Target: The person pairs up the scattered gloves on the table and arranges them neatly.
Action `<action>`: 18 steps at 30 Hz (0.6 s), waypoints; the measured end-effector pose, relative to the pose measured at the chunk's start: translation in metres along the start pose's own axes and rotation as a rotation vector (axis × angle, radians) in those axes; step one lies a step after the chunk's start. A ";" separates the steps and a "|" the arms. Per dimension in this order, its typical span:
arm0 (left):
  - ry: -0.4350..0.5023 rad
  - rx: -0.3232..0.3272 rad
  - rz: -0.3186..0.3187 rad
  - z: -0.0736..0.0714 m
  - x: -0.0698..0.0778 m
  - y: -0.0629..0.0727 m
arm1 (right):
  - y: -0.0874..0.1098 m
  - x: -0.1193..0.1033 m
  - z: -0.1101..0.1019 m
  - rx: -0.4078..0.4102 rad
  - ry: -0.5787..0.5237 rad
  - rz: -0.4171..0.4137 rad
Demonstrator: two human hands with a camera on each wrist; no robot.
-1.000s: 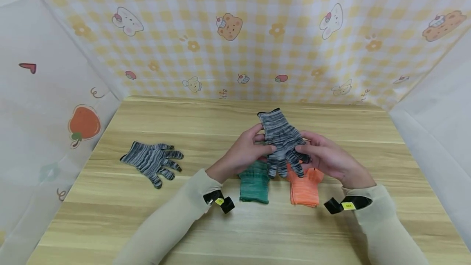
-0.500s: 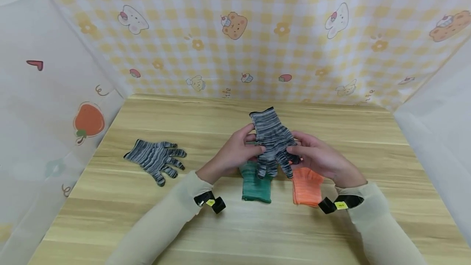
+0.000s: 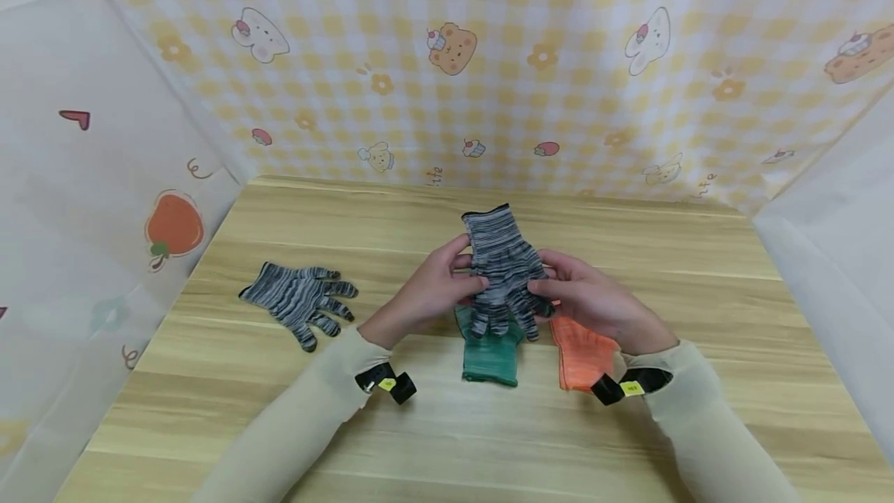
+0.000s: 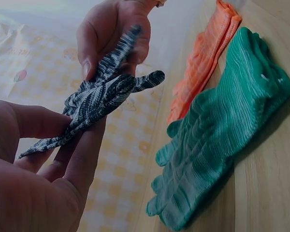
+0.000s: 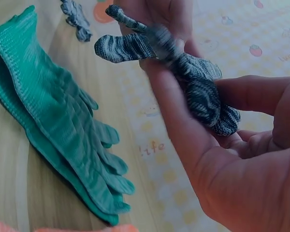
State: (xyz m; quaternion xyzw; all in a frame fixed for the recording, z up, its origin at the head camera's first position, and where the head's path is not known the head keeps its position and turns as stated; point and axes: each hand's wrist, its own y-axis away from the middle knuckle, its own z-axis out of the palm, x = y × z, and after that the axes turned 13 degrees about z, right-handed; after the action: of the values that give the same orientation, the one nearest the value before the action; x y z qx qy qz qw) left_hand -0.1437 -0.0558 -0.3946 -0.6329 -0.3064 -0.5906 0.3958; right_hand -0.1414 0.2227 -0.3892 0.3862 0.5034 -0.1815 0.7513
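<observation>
A grey-and-black striped knit glove [image 3: 501, 262] is held up above the table, its cuff toward the back and its fingers hanging toward me. My left hand [image 3: 434, 286] pinches its left edge between thumb and fingers. On the other side my right hand [image 3: 594, 297] pinches it near the thumb side. Beneath lies a pair of green gloves [image 4: 208, 130], one stacked on the other, partly hidden in the head view. Orange gloves [image 3: 585, 352] lie to their right, under my right hand. A second striped glove [image 3: 300, 301] lies flat at the left, fingers pointing right.
The wooden table [image 3: 447, 441] ends at a yellow checked cloth [image 3: 391, 123] hanging behind it. White cloth [image 3: 77, 200] with printed drawings covers the left side. Each wrist carries a black camera strap [image 3: 384, 383].
Both hands have shifted left together, carrying the striped glove with them. The view has turned slightly right. The gloves on the table keep their places.
</observation>
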 end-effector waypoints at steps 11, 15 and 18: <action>-0.008 0.042 -0.045 -0.014 0.003 0.008 | -0.016 0.001 0.013 0.022 0.006 0.028; -0.001 0.051 -0.050 -0.020 0.002 0.011 | -0.022 0.001 0.015 0.023 0.023 0.036; -0.006 0.050 -0.048 -0.024 0.002 0.013 | -0.026 0.001 0.018 0.031 0.035 0.049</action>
State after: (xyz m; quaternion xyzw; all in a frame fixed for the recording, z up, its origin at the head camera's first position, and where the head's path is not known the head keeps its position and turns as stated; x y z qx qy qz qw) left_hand -0.1443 -0.0830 -0.3948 -0.6171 -0.3375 -0.5901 0.3963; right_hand -0.1472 0.1925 -0.3965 0.4133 0.5039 -0.1640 0.7405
